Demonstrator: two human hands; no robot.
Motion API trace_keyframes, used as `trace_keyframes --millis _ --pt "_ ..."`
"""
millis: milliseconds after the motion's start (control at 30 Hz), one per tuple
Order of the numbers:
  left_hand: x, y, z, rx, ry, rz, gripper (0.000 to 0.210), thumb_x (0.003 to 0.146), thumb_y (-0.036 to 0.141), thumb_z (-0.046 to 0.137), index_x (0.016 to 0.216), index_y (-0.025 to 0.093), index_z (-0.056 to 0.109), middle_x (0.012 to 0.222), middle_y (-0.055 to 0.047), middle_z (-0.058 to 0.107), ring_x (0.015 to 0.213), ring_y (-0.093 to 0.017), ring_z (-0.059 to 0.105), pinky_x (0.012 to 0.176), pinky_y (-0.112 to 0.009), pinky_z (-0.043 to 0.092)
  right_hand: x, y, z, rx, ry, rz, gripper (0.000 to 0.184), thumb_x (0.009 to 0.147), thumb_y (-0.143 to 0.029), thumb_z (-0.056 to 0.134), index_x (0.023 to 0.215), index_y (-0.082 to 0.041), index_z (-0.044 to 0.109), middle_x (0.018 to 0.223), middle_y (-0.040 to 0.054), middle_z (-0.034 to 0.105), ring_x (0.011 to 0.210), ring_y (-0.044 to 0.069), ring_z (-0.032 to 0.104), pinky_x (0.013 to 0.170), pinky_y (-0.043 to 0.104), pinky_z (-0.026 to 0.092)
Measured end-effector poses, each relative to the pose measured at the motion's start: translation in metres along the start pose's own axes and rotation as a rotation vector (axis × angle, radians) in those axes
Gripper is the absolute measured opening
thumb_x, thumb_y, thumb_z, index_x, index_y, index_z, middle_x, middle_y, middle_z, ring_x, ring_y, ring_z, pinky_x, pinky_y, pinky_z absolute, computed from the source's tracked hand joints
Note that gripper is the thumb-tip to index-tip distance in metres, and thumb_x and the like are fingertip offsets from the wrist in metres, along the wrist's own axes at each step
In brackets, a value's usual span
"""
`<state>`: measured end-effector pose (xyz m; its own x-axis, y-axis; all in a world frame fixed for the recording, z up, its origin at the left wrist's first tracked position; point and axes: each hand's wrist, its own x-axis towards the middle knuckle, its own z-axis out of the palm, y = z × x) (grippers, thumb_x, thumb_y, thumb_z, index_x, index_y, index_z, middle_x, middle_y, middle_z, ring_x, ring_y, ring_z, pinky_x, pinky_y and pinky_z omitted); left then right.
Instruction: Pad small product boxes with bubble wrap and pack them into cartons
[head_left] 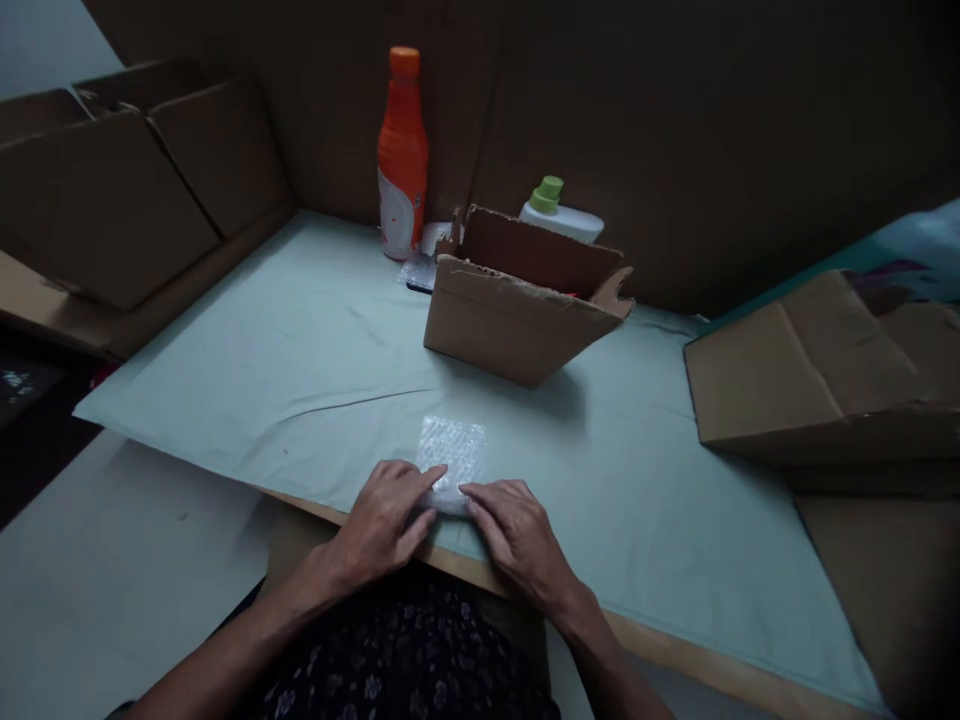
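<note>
A small sheet of clear bubble wrap [454, 447] lies on the pale green cloth near the table's front edge. Its near end is folded or rolled into a thicker strip, and whether anything is inside cannot be made out. My left hand [386, 510] grips the left end of that strip between thumb and fingers, the index finger stretched over the wrap. At the right end, my right hand [514, 530] pinches the strip with thumb and fingertips. The far part of the sheet lies flat beyond both hands.
Beyond the hands stands an open cardboard box [517, 320] with torn flaps. Behind it are an orange bottle [403, 150] and a white bottle with a green cap [562, 215]. Cardboard boxes flank the cloth [300, 330], at left [112, 210] and right [772, 370].
</note>
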<state>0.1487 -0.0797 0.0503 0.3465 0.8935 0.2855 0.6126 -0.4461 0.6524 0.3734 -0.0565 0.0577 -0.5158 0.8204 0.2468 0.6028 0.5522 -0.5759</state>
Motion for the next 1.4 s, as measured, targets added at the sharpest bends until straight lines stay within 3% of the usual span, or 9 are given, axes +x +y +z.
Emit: trace_keyframes --millis 200,367,533,700,833,967,1167,1267,1400 --pt "0.026 -0.016 0.016 0.145 0.091 -0.153 0.039 0.091 0.021 0.059 0.130 0.014 0.060 0.088 -0.007 0.068 0.081 -0.023 0.061 0.078 -0.039 0.051 0.002 0.000 -0.001 -0.230 0.253 0.006 0.024 0.099 -0.027 0.056 0.119 -0.019 0.067 0.110 0.0111 0.074 0.102 0.025 0.067 0.087 0.042 0.051" --pt "0.035 -0.019 0.017 0.139 0.115 -0.226 0.038 0.091 0.024 0.060 0.128 0.014 0.061 0.101 -0.012 0.068 0.095 -0.028 0.062 0.086 -0.046 0.051 0.006 0.004 0.007 -0.289 0.099 -0.067 0.026 0.096 -0.025 0.059 0.120 -0.020 0.068 0.116 0.0108 0.073 0.106 0.028 0.064 0.092 0.045 0.049" --pt "0.015 -0.006 0.011 -0.477 0.298 -0.569 0.063 0.087 0.041 0.063 0.143 0.016 0.045 0.124 -0.014 0.062 0.103 -0.024 0.064 0.087 -0.040 0.055 0.015 0.008 0.015 -0.011 0.173 0.191 0.021 0.096 -0.026 0.059 0.112 -0.020 0.071 0.102 0.0078 0.077 0.094 0.024 0.068 0.086 0.041 0.052" --pt "0.013 0.009 0.007 -0.976 0.140 -0.804 0.090 0.081 0.043 0.068 0.154 0.010 0.028 0.125 -0.016 0.065 0.113 -0.026 0.064 0.100 -0.041 0.050 0.012 -0.001 0.011 0.281 0.085 0.306 0.018 0.091 -0.030 0.062 0.103 -0.022 0.073 0.108 0.0076 0.075 0.103 0.024 0.067 0.093 0.039 0.053" --pt "0.015 0.011 0.011 -0.803 0.062 -0.659 0.072 0.084 0.034 0.064 0.150 0.018 0.042 0.147 -0.013 0.055 0.133 -0.027 0.053 0.114 -0.041 0.041 0.010 0.001 -0.007 0.362 0.048 0.384 0.049 0.082 -0.032 0.069 0.129 -0.021 0.064 0.133 0.0114 0.066 0.119 0.027 0.062 0.103 0.041 0.048" --pt "0.029 0.008 0.002 -0.572 -0.048 -0.400 0.061 0.089 0.033 0.062 0.147 0.023 0.048 0.139 -0.012 0.061 0.124 -0.026 0.060 0.108 -0.042 0.047 0.008 0.014 -0.027 0.506 -0.117 0.443 0.026 0.088 -0.039 0.063 0.102 -0.018 0.070 0.091 0.0048 0.071 0.083 0.019 0.066 0.077 0.030 0.053" --pt "0.136 0.004 -0.054 0.115 0.420 0.245 0.065 0.091 0.019 0.063 0.151 0.026 0.039 0.140 -0.014 0.058 0.132 -0.028 0.053 0.111 -0.049 0.045 0.015 0.024 -0.065 0.314 -0.086 0.380 0.021 0.094 -0.040 0.057 0.094 -0.021 0.066 0.078 0.0008 0.067 0.069 0.017 0.063 0.062 0.026 0.050" --pt "0.190 -0.007 -0.068 0.360 0.495 0.284 0.060 0.088 0.011 0.062 0.145 0.021 0.045 0.141 -0.015 0.057 0.139 -0.033 0.047 0.114 -0.057 0.040 0.028 0.025 -0.102 0.188 -0.101 0.277 0.016 0.093 -0.036 0.060 0.099 -0.025 0.070 0.083 0.0005 0.073 0.067 0.016 0.066 0.059 0.025 0.052" --pt "0.203 -0.023 -0.060 0.386 0.514 0.284 0.024 0.090 0.006 0.057 0.109 0.019 0.062 0.138 -0.015 0.057 0.140 -0.034 0.046 0.110 -0.058 0.045 0.051 0.031 -0.168 -0.007 0.222 0.145 0.021 0.090 -0.045 0.066 0.098 -0.028 0.074 0.089 0.0033 0.078 0.071 0.019 0.072 0.062 0.027 0.057"
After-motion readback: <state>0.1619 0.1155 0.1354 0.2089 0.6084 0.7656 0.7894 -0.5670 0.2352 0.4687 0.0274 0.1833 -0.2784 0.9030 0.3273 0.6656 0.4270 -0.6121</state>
